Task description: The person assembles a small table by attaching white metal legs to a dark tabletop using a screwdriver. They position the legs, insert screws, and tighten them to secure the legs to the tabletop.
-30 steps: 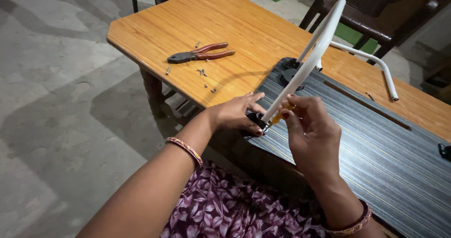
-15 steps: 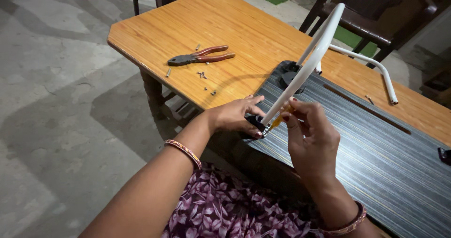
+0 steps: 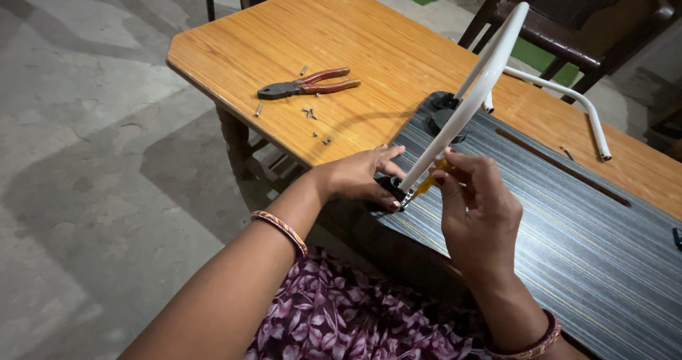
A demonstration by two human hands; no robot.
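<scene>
A small yellow-handled screwdriver (image 3: 430, 182) sits in the clenched grip of the right hand (image 3: 477, 214), its tip at a black bracket (image 3: 393, 188) on the near left corner of the striped dark panel (image 3: 568, 246). The left hand (image 3: 359, 177) presses on that bracket, fingers curled over it beside the white tube (image 3: 472, 97) slanting up and far. Farther left, red-handled pliers (image 3: 307, 85) and loose screws (image 3: 310, 113) lie on the wooden tabletop (image 3: 341, 33), with open surface around them up to its edges.

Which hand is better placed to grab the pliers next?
Left, likely. The left hand rests at the white tube's lower end, on the side where the pliers lie on the table. The right hand is busy holding a yellow-handled screwdriver, farther away.
</scene>
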